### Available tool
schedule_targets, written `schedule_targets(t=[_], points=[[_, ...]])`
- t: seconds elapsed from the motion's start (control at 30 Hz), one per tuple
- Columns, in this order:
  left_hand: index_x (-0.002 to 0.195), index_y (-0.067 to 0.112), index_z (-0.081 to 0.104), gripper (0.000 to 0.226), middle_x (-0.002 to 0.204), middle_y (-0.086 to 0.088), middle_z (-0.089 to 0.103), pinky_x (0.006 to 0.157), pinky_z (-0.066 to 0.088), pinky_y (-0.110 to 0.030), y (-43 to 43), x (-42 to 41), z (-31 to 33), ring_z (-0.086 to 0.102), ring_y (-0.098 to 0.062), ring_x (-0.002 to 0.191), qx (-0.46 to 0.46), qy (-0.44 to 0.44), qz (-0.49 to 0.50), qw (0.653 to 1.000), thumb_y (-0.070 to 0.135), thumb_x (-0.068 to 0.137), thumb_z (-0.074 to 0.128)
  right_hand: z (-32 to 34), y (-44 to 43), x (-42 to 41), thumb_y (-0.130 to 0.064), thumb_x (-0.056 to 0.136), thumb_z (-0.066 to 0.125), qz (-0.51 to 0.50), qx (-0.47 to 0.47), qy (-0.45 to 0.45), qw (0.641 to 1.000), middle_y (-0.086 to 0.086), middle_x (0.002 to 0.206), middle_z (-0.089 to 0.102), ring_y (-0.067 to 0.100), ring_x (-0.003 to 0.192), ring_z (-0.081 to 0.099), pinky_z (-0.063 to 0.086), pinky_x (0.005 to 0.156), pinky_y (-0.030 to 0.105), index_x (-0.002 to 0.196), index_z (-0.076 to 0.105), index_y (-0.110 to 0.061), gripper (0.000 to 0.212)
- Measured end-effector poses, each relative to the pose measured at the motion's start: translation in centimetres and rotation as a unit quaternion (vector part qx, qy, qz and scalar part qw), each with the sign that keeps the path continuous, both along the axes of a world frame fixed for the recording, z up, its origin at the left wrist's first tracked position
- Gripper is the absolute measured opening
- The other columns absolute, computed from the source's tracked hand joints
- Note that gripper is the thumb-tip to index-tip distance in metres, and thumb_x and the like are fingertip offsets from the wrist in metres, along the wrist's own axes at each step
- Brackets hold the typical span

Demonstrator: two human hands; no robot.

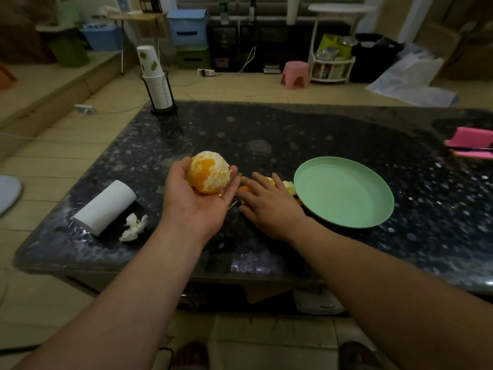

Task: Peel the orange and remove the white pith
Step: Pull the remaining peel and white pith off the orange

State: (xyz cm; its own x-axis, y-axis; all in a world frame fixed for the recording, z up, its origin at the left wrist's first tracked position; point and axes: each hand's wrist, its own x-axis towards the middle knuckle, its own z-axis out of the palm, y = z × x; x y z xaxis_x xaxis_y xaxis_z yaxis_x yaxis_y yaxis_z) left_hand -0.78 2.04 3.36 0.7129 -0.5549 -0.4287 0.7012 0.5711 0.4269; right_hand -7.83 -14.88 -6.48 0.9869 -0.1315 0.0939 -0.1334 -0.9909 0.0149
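The peeled orange (pixel 208 172) rests in the upturned palm of my left hand (pixel 196 201), above the dark table. White pith covers most of its right side, and bare orange flesh shows at its upper left. My right hand (pixel 269 206) lies palm down on the table just right of it, fingers spread over a small pile of orange peel scraps (pixel 289 186). Most of that pile is hidden under the hand. I cannot see whether the fingers pinch any scrap.
A pale green plate (pixel 344 192) sits right of the peel pile. A white paper roll (pixel 105 208) and a crumpled tissue (pixel 133 227) lie at the left. A stack of paper cups (pixel 157 78) stands at the far left corner, a pink object (pixel 472 142) at the right edge.
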Motion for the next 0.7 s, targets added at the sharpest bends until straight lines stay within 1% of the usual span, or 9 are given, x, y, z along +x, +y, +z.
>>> schedule_targets(t=[0.17, 0.27, 0.37, 0.43, 0.47, 0.53, 0.6, 0.67, 0.7], points=[[0.135, 0.002, 0.063, 0.051, 0.129, -0.028, 0.070, 0.100, 0.058, -0.059, 0.1, 0.4, 0.0, 0.076, -0.048, 0.105, 0.005, -0.005, 0.003, 1.000, 0.041, 0.102, 0.063, 0.2, -0.7, 0.4, -0.056, 0.109, 0.034, -0.032, 0.021, -0.020, 0.999, 0.000, 0.173, 0.031, 0.028, 0.162, 0.021, 0.015, 0.129, 0.061, 0.161, 0.039, -0.035, 0.056], [0.136, 0.002, 0.063, 0.051, 0.129, -0.027, 0.070, 0.098, 0.060, -0.058, 0.1, 0.5, -0.1, 0.077, -0.048, 0.099, 0.005, -0.005, 0.005, 1.000, 0.041, 0.102, 0.062, 0.5, 0.5, 0.6, -0.059, 0.107, 0.036, -0.005, 0.024, -0.030, 0.999, 0.001, 0.172, 0.033, 0.027, 0.161, 0.023, 0.015, 0.130, 0.062, 0.162, 0.038, -0.035, 0.060], [0.136, 0.002, 0.064, 0.052, 0.129, -0.027, 0.071, 0.093, 0.062, -0.058, -0.1, 0.4, -0.3, 0.077, -0.047, 0.100, 0.010, -0.004, -0.002, 1.000, 0.042, 0.103, 0.062, 0.7, 1.1, 1.0, -0.054, 0.110, 0.035, 0.014, 0.033, -0.004, 0.999, 0.000, 0.172, 0.033, 0.027, 0.162, 0.022, 0.012, 0.130, 0.064, 0.163, 0.035, -0.034, 0.057], [0.136, 0.002, 0.064, 0.052, 0.129, -0.027, 0.070, 0.090, 0.063, -0.056, -0.4, 0.1, -0.4, 0.077, -0.046, 0.104, 0.016, -0.004, -0.014, 1.000, 0.043, 0.103, 0.061, 1.0, 1.1, 0.7, -0.052, 0.111, 0.034, 0.000, 0.057, -0.037, 0.998, -0.001, 0.171, 0.035, 0.025, 0.162, 0.023, 0.012, 0.130, 0.062, 0.162, 0.038, -0.031, 0.056], [0.136, 0.002, 0.063, 0.053, 0.129, -0.028, 0.070, 0.091, 0.063, -0.055, -0.6, 0.0, -0.5, 0.076, -0.045, 0.107, 0.018, -0.003, -0.017, 1.000, 0.043, 0.103, 0.061, 1.3, 1.1, 0.3, -0.051, 0.110, 0.035, -0.007, 0.070, -0.066, 0.995, -0.001, 0.169, 0.039, 0.025, 0.160, 0.027, 0.016, 0.130, 0.061, 0.161, 0.041, -0.029, 0.056], [0.136, 0.002, 0.063, 0.054, 0.130, -0.028, 0.069, 0.090, 0.063, -0.055, -1.0, -0.3, -0.6, 0.073, -0.045, 0.112, 0.021, 0.000, -0.021, 1.000, 0.045, 0.103, 0.061, 2.2, 1.2, -0.8, -0.046, 0.108, 0.039, -0.024, 0.098, -0.128, 0.987, 0.002, 0.160, 0.051, 0.026, 0.153, 0.039, 0.029, 0.127, 0.056, 0.153, 0.052, -0.023, 0.053], [0.138, 0.003, 0.062, 0.057, 0.133, -0.027, 0.068, 0.087, 0.064, -0.055, -1.6, -0.6, -0.7, 0.073, -0.045, 0.112, 0.022, 0.000, -0.027, 0.999, 0.047, 0.103, 0.062, 3.0, 1.5, -2.5, -0.042, 0.107, 0.046, -0.042, 0.133, -0.180, 0.974, 0.002, 0.144, 0.063, 0.023, 0.136, 0.053, 0.043, 0.115, 0.047, 0.140, 0.062, -0.019, 0.043], [0.138, 0.003, 0.062, 0.057, 0.133, -0.027, 0.068, 0.087, 0.064, -0.056, -2.1, -1.1, -0.8, 0.073, -0.045, 0.111, 0.028, 0.000, -0.033, 0.999, 0.047, 0.102, 0.064, 3.3, 2.1, -4.8, -0.041, 0.108, 0.050, -0.060, 0.180, -0.187, 0.964, -0.003, 0.127, 0.066, 0.017, 0.117, 0.057, 0.049, 0.101, 0.039, 0.128, 0.065, -0.022, 0.032], [0.138, 0.003, 0.062, 0.057, 0.134, -0.027, 0.067, 0.088, 0.064, -0.058, -2.3, -1.4, -0.8, 0.072, -0.045, 0.111, 0.031, 0.000, -0.037, 0.999, 0.047, 0.101, 0.065, 3.2, 2.3, -5.9, -0.042, 0.108, 0.050, -0.067, 0.205, -0.180, 0.960, -0.005, 0.121, 0.066, 0.014, 0.112, 0.057, 0.049, 0.096, 0.038, 0.125, 0.065, -0.023, 0.029]])
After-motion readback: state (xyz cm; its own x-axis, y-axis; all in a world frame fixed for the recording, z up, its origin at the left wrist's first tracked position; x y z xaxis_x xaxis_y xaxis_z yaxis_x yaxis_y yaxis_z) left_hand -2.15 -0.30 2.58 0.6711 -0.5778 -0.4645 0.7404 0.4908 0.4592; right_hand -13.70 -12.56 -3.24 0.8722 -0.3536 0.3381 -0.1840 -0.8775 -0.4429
